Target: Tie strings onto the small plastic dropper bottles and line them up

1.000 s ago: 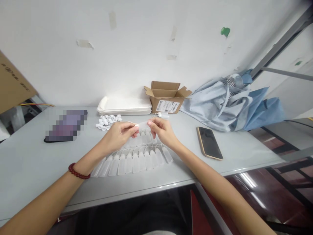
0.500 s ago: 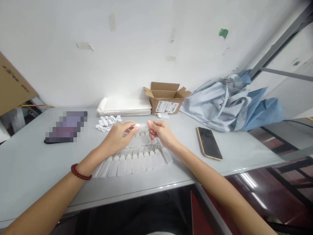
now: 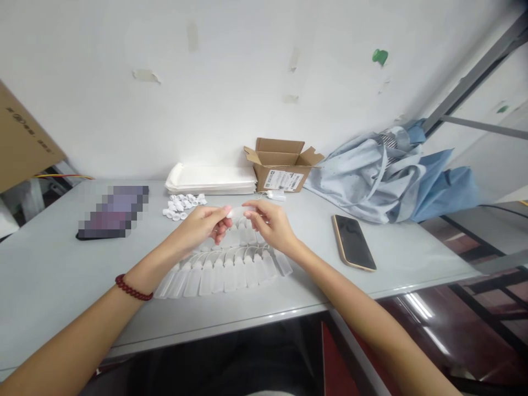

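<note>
Over the middle of the table, a small translucent plastic bottle [image 3: 240,211] lies roughly level between my two hands. My left hand [image 3: 208,224] pinches its white-capped left end between thumb and curled fingers. The thumb and forefinger of my right hand [image 3: 273,224] close on its right end. Just below them, several like bottles [image 3: 230,275] with white tops and thin looped tubes lie side by side in a row. A second row [image 3: 237,237] behind it is partly hidden by my hands. A pile of white caps [image 3: 181,204] sits left of my left hand.
At the back stand white padded envelopes [image 3: 212,180] and an open cardboard box [image 3: 284,165], with one bottle [image 3: 277,196] before it. A phone [image 3: 353,242] lies right, blue cloth [image 3: 371,176] behind it. A pixelated dark device [image 3: 115,212] lies left.
My left fingers have curled under, their grip shifting on the capped end. My right forefinger has stretched over the bottle's other end. The view has shifted slightly.
</note>
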A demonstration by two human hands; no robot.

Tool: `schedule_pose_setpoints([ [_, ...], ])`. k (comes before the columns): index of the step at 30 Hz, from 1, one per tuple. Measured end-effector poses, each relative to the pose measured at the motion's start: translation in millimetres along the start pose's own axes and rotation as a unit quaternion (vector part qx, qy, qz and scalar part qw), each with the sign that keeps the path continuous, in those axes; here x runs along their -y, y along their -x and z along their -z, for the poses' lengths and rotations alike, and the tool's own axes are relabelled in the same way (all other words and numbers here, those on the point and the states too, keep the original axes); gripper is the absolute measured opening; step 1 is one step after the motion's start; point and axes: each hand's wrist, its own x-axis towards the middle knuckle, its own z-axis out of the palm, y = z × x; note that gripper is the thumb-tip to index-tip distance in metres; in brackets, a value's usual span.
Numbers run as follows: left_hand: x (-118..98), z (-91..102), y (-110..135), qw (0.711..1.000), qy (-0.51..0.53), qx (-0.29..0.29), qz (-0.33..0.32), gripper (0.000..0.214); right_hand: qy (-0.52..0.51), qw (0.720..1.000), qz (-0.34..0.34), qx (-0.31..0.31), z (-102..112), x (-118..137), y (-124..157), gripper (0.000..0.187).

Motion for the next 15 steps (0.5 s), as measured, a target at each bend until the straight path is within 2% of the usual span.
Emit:
schedule_pose_setpoints([
  [4, 2.5, -0.8, -0.3, 0.998, -0.018, -0.02, -0.062, 0.038, -0.002, 0.999, -0.037, -0.001, -0.3, 2.6, 1.0, 0.03],
  [10, 1.7, -1.4, 2.2, 0.978, -0.151, -0.054, -0.13, 0.038, -0.09, 0.989, -0.119, -0.001, -2.5, 0.7, 2.6, 0.032],
  [12, 2.5, -3.4, 3.4, 0.964, -0.199, -0.075, -0.158, 0.036, -0.15, 0.977, -0.151, 0.006, -2.7, 0.0, 1.0, 0.035],
  [15, 4.4, -7.2, 3.5, 0.95, -0.242, -0.097, -0.173, 0.034, -0.261, 0.942, -0.204, 0.045, -1.6, 0.9, -3.1, 0.044],
])
